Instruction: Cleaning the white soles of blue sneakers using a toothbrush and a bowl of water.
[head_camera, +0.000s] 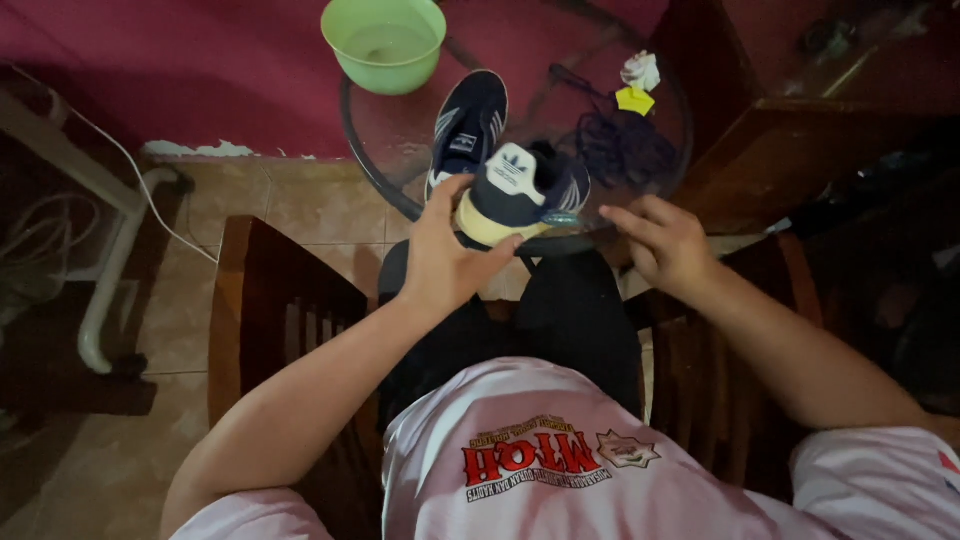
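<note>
near the middle of the frame the left hand (440, 262) is closed around the heel of a dark blue sneaker (520, 195), holding it tilted at the near rim of the round glass desk (380, 180). the right hand (665, 242) hovers just beside it, fingers loosely curled, holding nothing. the shoe's laces (620, 145) lie loose in a heap at upper right, already out. a second sneaker (468, 125) and a green bowl (384, 42) of water wait above, untouched.
</note>
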